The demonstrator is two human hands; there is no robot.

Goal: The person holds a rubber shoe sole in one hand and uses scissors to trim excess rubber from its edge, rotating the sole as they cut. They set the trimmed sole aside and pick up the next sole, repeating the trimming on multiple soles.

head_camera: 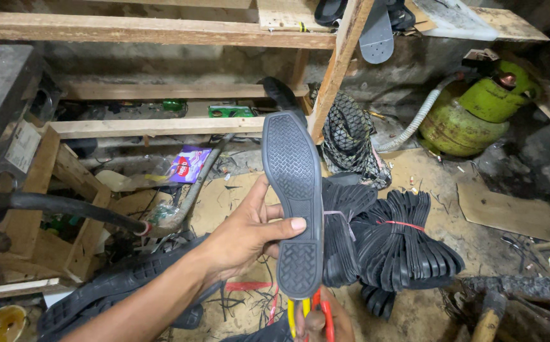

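Gripping red-and-yellow-handled scissors [310,310] at the bottom edge, the right hand [326,323] had its fingers closed on them. Just above, the left hand [243,237] pinched a dark grey textured rubber shoe sole [293,202] upright. Behind lay bundled black soles [392,244]; farther off, a green gas cylinder [478,111].
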